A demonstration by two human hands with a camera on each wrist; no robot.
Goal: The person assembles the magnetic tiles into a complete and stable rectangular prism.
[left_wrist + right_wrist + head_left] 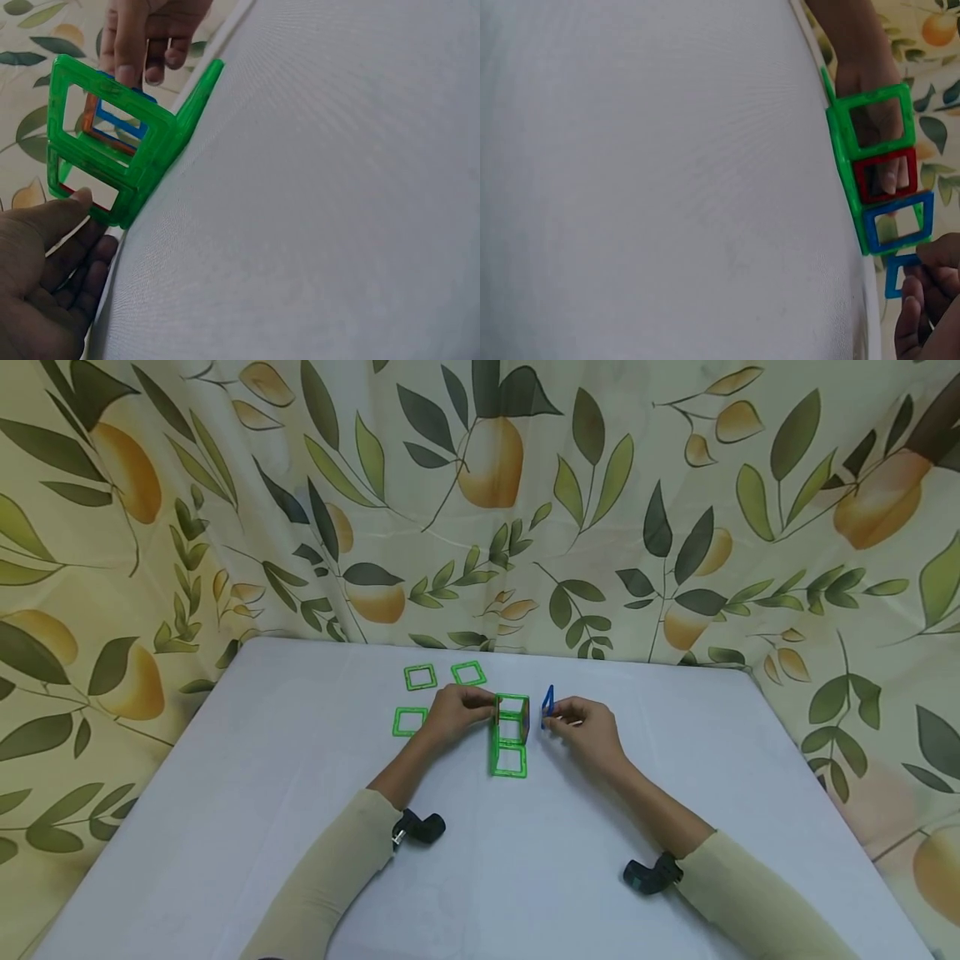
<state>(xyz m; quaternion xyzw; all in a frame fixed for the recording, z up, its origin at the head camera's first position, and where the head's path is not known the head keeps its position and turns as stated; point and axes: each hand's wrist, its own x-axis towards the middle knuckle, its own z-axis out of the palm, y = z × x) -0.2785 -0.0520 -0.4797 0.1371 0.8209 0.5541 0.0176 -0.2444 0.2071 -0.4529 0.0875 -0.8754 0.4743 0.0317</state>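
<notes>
A small structure of magnetic tiles (pixel 511 745) stands on the table, mostly green square frames, with red and blue frames in its sides. My left hand (pixel 459 710) holds it at its left side; in the left wrist view the thumb of that hand (pixel 34 277) lies at the edge of a frame. Just right of the structure, my right hand (pixel 588 731) pinches a loose blue magnetic tile (pixel 548 706) between thumb and fingers. In the right wrist view this tile (pixel 892 279) is below the structure's blue tile (pixel 868 225), beside the red tile (pixel 861 180).
Three loose green square tiles lie left of and behind the structure: one at the back left (pixel 407 678), one at the back (pixel 455 675) and one near the left forearm (pixel 397 722). A white cloth covers the table (pixel 510 860). A fruit-patterned curtain (pixel 480 552) hangs behind.
</notes>
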